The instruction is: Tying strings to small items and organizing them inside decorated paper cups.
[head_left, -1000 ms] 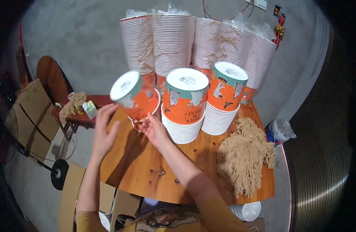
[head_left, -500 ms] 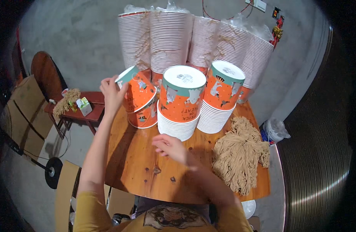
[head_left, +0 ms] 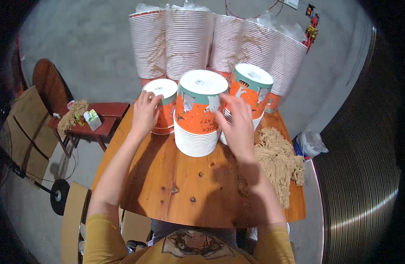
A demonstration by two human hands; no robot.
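Observation:
Orange paper buckets with green bands and white bottoms stand upside down in three stacks on the wooden table (head_left: 180, 198). My left hand (head_left: 145, 112) is at the left bucket (head_left: 163, 89), its fingers bent over the bottom edge and upper side. That bucket sits level on a short stack. My right hand (head_left: 237, 125) reaches to the right side of the middle bucket (head_left: 196, 110), thumb and forefinger apart near its green band. Some of its fingers are hidden. Beyond it, the right bucket (head_left: 250, 88) tops another stack, partly covered by my right hand.
Tall wrapped stacks of white-rimmed buckets (head_left: 187, 44) line the table's far side. A bundle of tan cords (head_left: 277, 163) lies at the right. A red bench (head_left: 110, 119) with more tan cord stands left; a bagged white pail (head_left: 310, 143) is beyond the right edge.
The left bucket went from tilted to level on its stack, my left hand still at it. My right hand moved up and right from the table's middle to the middle bucket.

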